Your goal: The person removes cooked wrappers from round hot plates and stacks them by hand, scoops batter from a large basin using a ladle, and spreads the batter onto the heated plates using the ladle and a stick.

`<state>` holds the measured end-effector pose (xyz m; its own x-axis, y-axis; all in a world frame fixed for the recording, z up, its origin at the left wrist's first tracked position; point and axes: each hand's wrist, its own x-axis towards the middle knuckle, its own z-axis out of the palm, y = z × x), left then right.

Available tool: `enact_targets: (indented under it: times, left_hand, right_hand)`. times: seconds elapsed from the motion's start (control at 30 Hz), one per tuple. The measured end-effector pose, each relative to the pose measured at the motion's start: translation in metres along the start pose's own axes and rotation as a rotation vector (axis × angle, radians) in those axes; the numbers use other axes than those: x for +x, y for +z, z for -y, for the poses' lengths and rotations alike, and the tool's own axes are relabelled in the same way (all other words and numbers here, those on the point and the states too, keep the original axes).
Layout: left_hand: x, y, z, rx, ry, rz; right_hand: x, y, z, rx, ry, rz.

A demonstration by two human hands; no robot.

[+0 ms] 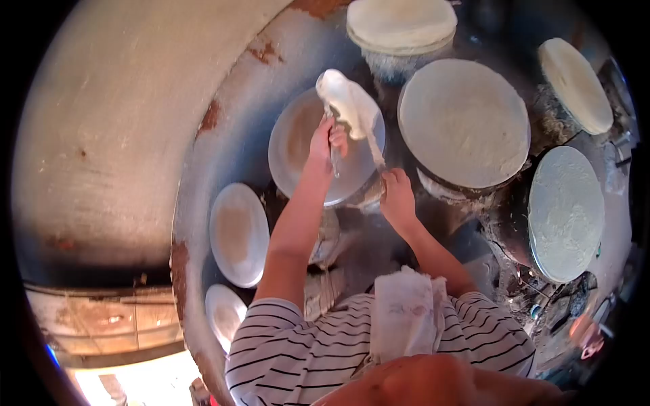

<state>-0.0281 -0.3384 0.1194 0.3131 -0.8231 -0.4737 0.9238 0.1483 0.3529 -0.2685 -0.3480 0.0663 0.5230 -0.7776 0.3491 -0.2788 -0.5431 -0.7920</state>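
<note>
White batter-like mass point(351, 101) hangs just beyond the left hand point(328, 141), above a round griddle. From the largest down: a pale-coated round disc point(464, 122) lies beyond the right hand point(396, 193) and to its right; the round griddle point(286, 149) sits beneath the left hand, brownish at its middle. Another coated disc point(567, 213) stands well to the right of the right hand, and a stacked pair of pale rounds point(403, 26) lies farther beyond both hands. A smaller pan point(237, 233) is nearer the body, left of the left hand. The left hand's fingers are closed round a slim handle point(335, 164); the right hand grips a thin stick point(374, 147) that reaches up to the white mass.
</note>
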Motion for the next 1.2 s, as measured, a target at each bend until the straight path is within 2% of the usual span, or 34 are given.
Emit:
enact_targets:
  times: [0.07,0.17,0.2,0.23,0.33,0.4,0.43,0.47,0.5,0.57,0.67,0.8,0.9,0.93,0.97,1.03,1.07,1.13,1.17,1.2]
  left_hand:
    - [0.014,0.004,-0.018,-0.011,0.041,0.053]
    - [-0.001,-0.007,-0.042,-0.123,-0.092,0.118]
    - [-0.010,-0.016,-0.042,-0.146,-0.125,0.137]
    - [-0.005,-0.010,-0.050,-0.145,-0.150,0.193]
    - [0.008,-0.023,-0.064,-0.143,-0.062,0.158]
    - [0.013,-0.025,-0.082,-0.042,-0.021,0.251]
    - [0.000,-0.046,-0.082,-0.009,-0.021,0.234]
    - [-0.012,-0.041,-0.088,-0.150,-0.097,0.135]
    - [-0.020,-0.039,-0.085,-0.146,-0.044,0.134]
    - [-0.020,-0.046,-0.089,-0.080,0.014,0.119]
    - [-0.022,-0.041,-0.089,0.080,0.175,-0.048]
    - [-0.045,-0.068,-0.102,0.182,0.098,-0.050]
    - [-0.043,-0.084,-0.105,-0.075,0.046,0.022]
    - [-0.042,-0.085,-0.106,-0.123,0.045,-0.039]
    - [-0.042,-0.092,-0.100,-0.211,0.015,0.035]
    - [-0.049,-0.098,-0.110,-0.340,-0.067,0.137]
    - [-0.068,-0.094,-0.106,-0.344,-0.076,0.133]
    - [-0.100,-0.092,-0.089,-0.513,-0.082,0.127]
    - [-0.098,-0.085,-0.090,-0.567,-0.089,0.171]
    - [-0.097,-0.093,-0.088,-0.551,-0.104,0.235]
  right_hand:
    - [0.026,-0.013,0.007,-0.102,-0.041,0.048]
    - [0.014,-0.039,0.000,-0.182,-0.047,0.050]
    - [0.010,-0.026,0.001,-0.058,0.012,0.106]
    - [0.012,-0.004,0.002,-0.080,-0.043,0.083]
    - [0.045,0.026,0.011,-0.194,-0.069,0.061]
    - [0.054,0.020,0.003,-0.236,-0.114,0.007]
    - [0.049,0.006,-0.003,-0.231,-0.108,0.049]
    - [0.039,0.003,0.004,-0.197,-0.064,0.045]
    - [0.027,0.000,0.006,-0.182,-0.026,0.028]
    - [0.022,0.041,0.017,-0.141,-0.058,0.044]
    - [0.064,0.037,0.012,-0.184,-0.161,-0.010]
    - [0.038,0.010,0.011,-0.187,-0.053,0.040]
    - [0.028,0.049,0.032,-0.064,-0.120,0.076]
    - [0.043,0.053,0.033,-0.055,-0.090,0.108]
    - [0.056,0.055,0.033,-0.039,-0.055,0.149]
    - [0.063,0.013,0.016,-0.096,-0.181,0.069]
    - [0.060,-0.016,0.026,-0.083,-0.097,0.156]
    - [0.026,0.008,0.032,-0.068,-0.068,0.112]
    - [0.021,0.026,0.035,-0.066,-0.079,0.042]
    - [0.024,0.047,0.043,-0.048,-0.107,0.066]
